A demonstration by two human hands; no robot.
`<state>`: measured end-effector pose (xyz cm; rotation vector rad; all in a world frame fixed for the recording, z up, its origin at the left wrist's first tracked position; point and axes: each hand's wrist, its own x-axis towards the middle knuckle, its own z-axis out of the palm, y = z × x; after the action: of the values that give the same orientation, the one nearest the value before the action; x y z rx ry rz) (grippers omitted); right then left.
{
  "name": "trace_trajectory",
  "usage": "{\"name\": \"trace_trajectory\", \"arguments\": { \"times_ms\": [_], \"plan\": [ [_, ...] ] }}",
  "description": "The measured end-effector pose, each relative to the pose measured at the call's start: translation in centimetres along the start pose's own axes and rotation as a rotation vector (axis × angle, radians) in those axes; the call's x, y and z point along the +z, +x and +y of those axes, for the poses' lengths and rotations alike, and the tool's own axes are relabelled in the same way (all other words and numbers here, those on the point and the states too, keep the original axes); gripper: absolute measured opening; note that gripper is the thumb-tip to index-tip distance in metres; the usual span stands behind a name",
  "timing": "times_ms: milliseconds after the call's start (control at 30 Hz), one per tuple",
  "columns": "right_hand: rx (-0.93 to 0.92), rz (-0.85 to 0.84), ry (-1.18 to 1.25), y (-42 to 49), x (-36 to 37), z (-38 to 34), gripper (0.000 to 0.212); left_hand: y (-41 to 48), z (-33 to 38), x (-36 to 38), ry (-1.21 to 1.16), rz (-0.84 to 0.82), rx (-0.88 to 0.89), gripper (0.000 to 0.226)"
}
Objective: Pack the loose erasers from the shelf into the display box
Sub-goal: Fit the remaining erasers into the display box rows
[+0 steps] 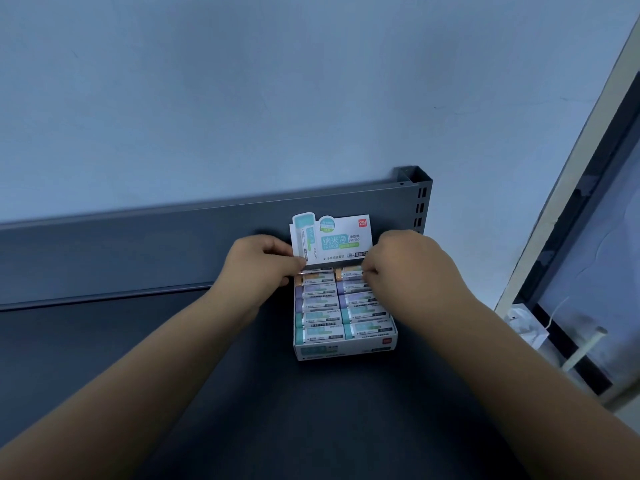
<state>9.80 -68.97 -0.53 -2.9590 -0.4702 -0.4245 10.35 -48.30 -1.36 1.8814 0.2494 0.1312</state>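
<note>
A white display box (pixel 346 350) stands on the dark grey shelf (pixel 138 341), its printed header card (pixel 332 239) upright at the back. Two columns of wrapped erasers (pixel 341 313) fill it: teal ones in front, purple in the middle, orange at the back. My left hand (pixel 258 266) is at the box's back left corner, fingers curled, pinching the lower left edge of the header card. My right hand (pixel 405 263) is at the back right corner, fingertips curled onto the rearmost right eraser (pixel 350 271); what it grips is partly hidden.
The shelf's grey back panel (pixel 173 244) rises just behind the box, with a slotted upright post (pixel 420 202) at its right end. A pale wall is above. To the right, off the shelf, are a window frame (pixel 571 237) and a white cable (pixel 554 313).
</note>
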Motion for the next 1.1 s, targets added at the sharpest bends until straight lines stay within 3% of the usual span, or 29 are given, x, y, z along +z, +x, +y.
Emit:
{"name": "trace_trajectory", "arguments": {
  "times_ms": [267,367,600,700,933,1100],
  "plan": [
    [0.084,-0.003,0.259,0.0,0.5,1.0,0.021,0.0,-0.2,-0.1,-0.089,0.057,-0.027,0.022],
    [0.193,0.056,0.442,-0.1,0.7,1.4,0.01,0.3,-0.5,-0.2,-0.128,0.062,-0.022,0.03],
    [0.338,0.015,0.671,0.4,1.2,1.8,0.014,0.0,-1.3,0.0,-0.134,0.07,0.126,0.028],
    [0.408,0.087,0.817,0.8,1.6,2.1,0.024,0.0,-1.6,0.2,-0.1,0.078,0.177,0.024],
    [0.324,0.162,0.818,1.0,2.5,2.3,0.009,-0.1,-2.4,1.0,0.009,0.139,0.272,0.018],
    [0.37,0.178,0.923,1.3,3.0,2.3,0.022,0.4,-2.5,0.9,0.031,0.14,0.266,0.015]
  ]
}}
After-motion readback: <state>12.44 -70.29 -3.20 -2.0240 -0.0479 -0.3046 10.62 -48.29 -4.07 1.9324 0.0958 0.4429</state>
